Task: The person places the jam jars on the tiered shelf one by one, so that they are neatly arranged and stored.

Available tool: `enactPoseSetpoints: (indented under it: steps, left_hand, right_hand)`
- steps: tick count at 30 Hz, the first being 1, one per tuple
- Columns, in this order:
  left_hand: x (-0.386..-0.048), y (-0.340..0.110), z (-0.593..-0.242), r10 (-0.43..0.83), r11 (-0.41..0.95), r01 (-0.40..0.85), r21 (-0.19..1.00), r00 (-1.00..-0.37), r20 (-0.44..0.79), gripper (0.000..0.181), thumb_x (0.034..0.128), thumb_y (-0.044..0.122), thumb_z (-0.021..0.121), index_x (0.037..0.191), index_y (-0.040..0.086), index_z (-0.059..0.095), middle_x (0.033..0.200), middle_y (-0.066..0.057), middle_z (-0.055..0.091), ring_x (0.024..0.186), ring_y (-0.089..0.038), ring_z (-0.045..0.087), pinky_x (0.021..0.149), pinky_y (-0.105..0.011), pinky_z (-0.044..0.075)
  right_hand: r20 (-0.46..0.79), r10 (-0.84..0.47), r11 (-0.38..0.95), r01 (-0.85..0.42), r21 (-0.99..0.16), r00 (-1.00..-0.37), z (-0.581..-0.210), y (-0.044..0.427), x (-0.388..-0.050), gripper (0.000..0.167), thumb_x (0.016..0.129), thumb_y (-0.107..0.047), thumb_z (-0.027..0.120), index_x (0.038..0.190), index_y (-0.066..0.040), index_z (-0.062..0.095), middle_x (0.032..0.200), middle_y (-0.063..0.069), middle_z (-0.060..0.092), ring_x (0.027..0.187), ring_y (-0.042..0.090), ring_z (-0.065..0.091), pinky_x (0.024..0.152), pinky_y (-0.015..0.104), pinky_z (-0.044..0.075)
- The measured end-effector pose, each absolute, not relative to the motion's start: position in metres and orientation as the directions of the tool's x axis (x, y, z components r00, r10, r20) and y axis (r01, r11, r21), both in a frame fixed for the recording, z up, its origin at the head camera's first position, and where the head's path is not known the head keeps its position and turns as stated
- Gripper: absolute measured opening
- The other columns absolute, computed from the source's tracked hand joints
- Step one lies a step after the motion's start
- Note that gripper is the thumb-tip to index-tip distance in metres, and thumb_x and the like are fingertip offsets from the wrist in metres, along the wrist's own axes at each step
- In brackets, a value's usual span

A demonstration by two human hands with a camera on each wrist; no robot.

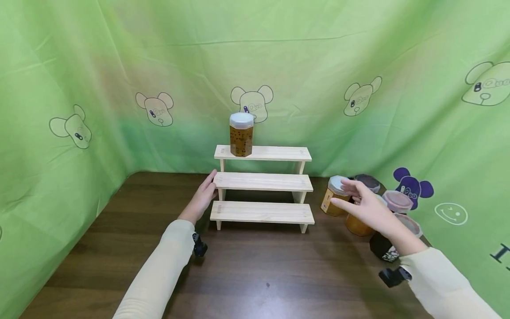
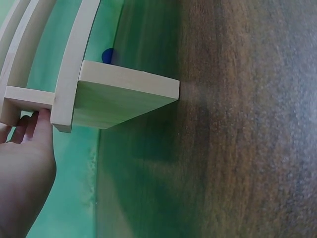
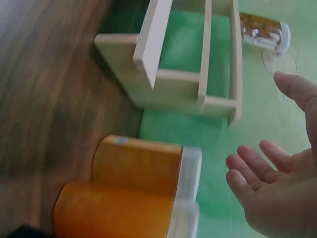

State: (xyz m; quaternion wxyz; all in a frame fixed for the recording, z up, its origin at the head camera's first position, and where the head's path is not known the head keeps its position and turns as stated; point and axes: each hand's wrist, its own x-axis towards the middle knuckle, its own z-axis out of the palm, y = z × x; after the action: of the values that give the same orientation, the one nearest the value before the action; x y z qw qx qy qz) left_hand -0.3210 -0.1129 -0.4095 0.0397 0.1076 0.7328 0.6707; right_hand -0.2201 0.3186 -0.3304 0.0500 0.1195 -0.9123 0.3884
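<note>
A three-step wooden rack (image 1: 263, 212) stands on the table; one jar of brown, dark-flecked contents (image 1: 241, 141) sits upright at the left of its top step. My left hand (image 1: 202, 197) touches the rack's left side by the middle step; in the left wrist view the fingers of the left hand (image 2: 29, 158) rest at the side board. My right hand (image 1: 368, 206) is over the jars at the right, fingers spread, holding nothing. Beneath and beside it stands an orange jar with a white lid (image 1: 334, 197). In the right wrist view the right hand (image 3: 282, 183) is apart from two orange jars (image 3: 138, 161).
Several more jars crowd the table's right edge, among them one with a pink lid (image 1: 397, 201) and a black one (image 1: 382, 247). Green printed cloth (image 1: 191, 66) hangs behind and at both sides of the dark wooden table (image 1: 255, 274).
</note>
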Motion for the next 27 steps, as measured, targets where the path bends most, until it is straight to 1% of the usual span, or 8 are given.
enactPoseSetpoints:
  steps: [4,7,11,14,17,23,26,27]
  left_hand:
    - [-0.32,-0.112,-0.408,0.214,0.078,0.102,0.992,-0.973,0.083,0.057,0.1071,0.016,0.026,0.163,0.015,0.012,0.167,-0.01,0.009,0.149,-0.03,0.02,0.119,-0.048,0.025]
    - [-0.322,-0.113,-0.412,0.209,0.087,0.11,0.99,-0.974,0.089,0.057,0.1073,0.017,0.026,0.163,0.015,0.012,0.167,-0.009,0.01,0.149,-0.029,0.021,0.119,-0.048,0.025]
    - [-0.322,-0.113,-0.413,0.201,0.095,0.117,0.989,-0.975,0.096,0.058,0.1068,0.017,0.027,0.163,0.015,0.013,0.166,-0.009,0.012,0.148,-0.029,0.023,0.118,-0.047,0.027]
    - [-0.323,-0.112,-0.412,0.196,0.097,0.113,0.989,-0.976,0.093,0.058,0.1066,0.017,0.027,0.163,0.016,0.013,0.166,-0.009,0.012,0.148,-0.029,0.023,0.118,-0.047,0.027]
    - [-0.323,-0.112,-0.412,0.196,0.094,0.106,0.99,-0.977,0.086,0.058,0.1064,0.016,0.027,0.163,0.017,0.014,0.166,-0.008,0.012,0.148,-0.028,0.023,0.118,-0.046,0.027]
    - [-0.324,-0.112,-0.412,0.186,0.091,0.095,0.991,-0.98,0.077,0.058,0.1061,0.017,0.027,0.163,0.019,0.014,0.166,-0.007,0.012,0.148,-0.027,0.024,0.118,-0.044,0.028]
    - [-0.324,-0.112,-0.412,0.185,0.092,0.088,0.992,-0.98,0.07,0.058,0.1061,0.016,0.027,0.163,0.019,0.014,0.166,-0.007,0.012,0.148,-0.027,0.024,0.118,-0.044,0.028]
    - [-0.324,-0.112,-0.413,0.187,0.09,0.089,0.992,-0.98,0.071,0.058,0.106,0.016,0.027,0.163,0.019,0.014,0.166,-0.007,0.011,0.148,-0.027,0.024,0.118,-0.044,0.028]
  right_hand:
    - [0.186,-0.147,0.727,-0.234,-0.645,-0.971,-0.332,0.342,-0.206,0.065,0.097,-0.032,0.067,0.144,0.006,0.043,0.144,0.029,0.047,0.13,0.05,0.044,0.103,0.065,0.037]
    - [0.228,-0.121,0.774,-0.236,-0.588,-0.966,-0.337,0.358,-0.199,0.056,0.096,-0.032,0.068,0.138,0.003,0.053,0.138,0.026,0.054,0.121,0.046,0.053,0.098,0.044,0.049]
    - [0.28,-0.08,0.825,-0.221,-0.52,-0.957,-0.345,0.378,-0.191,0.047,0.094,-0.032,0.071,0.13,-0.003,0.063,0.122,0.023,0.065,0.097,0.013,0.063,0.073,0.015,0.046]
    - [0.269,-0.045,0.83,-0.186,-0.526,-0.962,-0.348,0.389,-0.184,0.047,0.094,-0.032,0.071,0.129,-0.004,0.063,0.108,0.019,0.068,0.079,-0.001,0.059,0.062,0.018,0.049]
    - [0.251,-0.016,0.824,-0.155,-0.545,-0.968,-0.35,0.398,-0.178,0.049,0.093,-0.032,0.072,0.13,-0.002,0.062,0.105,0.018,0.069,0.07,-0.001,0.06,0.055,0.024,0.05]
    - [0.256,0.009,0.842,-0.131,-0.523,-0.967,-0.352,0.414,-0.173,0.05,0.091,-0.033,0.075,0.129,-0.003,0.063,0.124,0.03,0.062,0.085,-0.017,0.048,0.062,0.018,0.045]
    - [0.265,0.003,0.845,-0.14,-0.516,-0.964,-0.354,0.421,-0.17,0.05,0.091,-0.031,0.075,0.129,-0.002,0.062,0.127,0.032,0.058,0.09,-0.02,0.043,0.065,0.018,0.042]
    - [0.268,0.003,0.846,-0.141,-0.514,-0.963,-0.355,0.423,-0.17,0.051,0.091,-0.03,0.075,0.13,0.0,0.062,0.128,0.033,0.057,0.092,-0.014,0.049,0.067,0.018,0.041]
